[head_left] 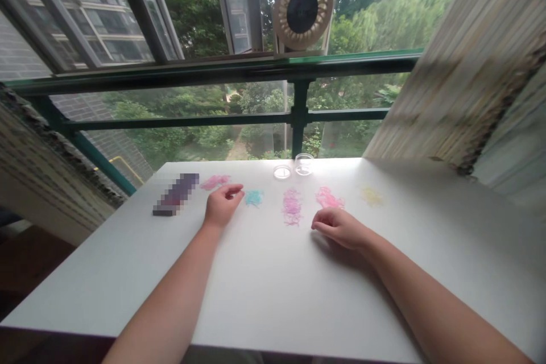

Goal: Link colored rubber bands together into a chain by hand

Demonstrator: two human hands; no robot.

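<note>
Across the white table (256, 284), from my remote seat, I see five small heaps of thin, coloured pieces spread in a loose row, each apart from the next. From left to right I have the pale pink heap (215, 182), the teal heap (254, 198), the purple heap (292, 207), which runs longest toward me, the bright pink heap (329, 198) and the yellow heap (372, 195). My left hand (224, 202) is between the pale pink and teal heaps, its thumb and forefinger slightly apart and pointing toward the teal one; I can't make out anything between them. My right hand (336, 227) is at the near side of the bright pink heap, fingers curled in; I cannot tell from here whether the fingertips meet or pinch a piece. Beyond the purple heap, near the far edge, I see a shallow clear dish (282, 172) and, just beside it on the right, a taller clear round container (304, 166). Left of the pale pink heap lies a dark oblong item (177, 194), blurred into blocks. Past the table I pick out a green railing (213, 71), a round fan-like device (303, 8) above it, and a striped curtain (443, 68) on the right.
</note>
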